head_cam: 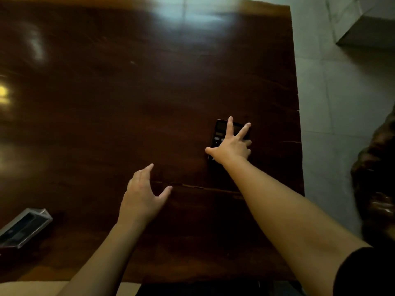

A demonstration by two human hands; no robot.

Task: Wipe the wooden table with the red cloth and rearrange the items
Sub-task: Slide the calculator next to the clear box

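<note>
A dark polished wooden table (pixel 128 103) fills most of the view. A black calculator (pixel 221 130) lies near its right edge. My right hand (pixel 232 146) rests flat on top of the calculator with fingers spread, thumb at its left side and covering its lower half. My left hand (pixel 143 195) hovers just above the bare wood left of and nearer than the calculator, fingers apart, holding nothing. No red cloth is in view.
A clear plastic case with something dark inside (pixel 23 227) lies at the table's near left. Pale tiled floor (pixel 333 103) runs along the table's right edge. A dark glossy carved wooden object (pixel 376 178) stands at the far right.
</note>
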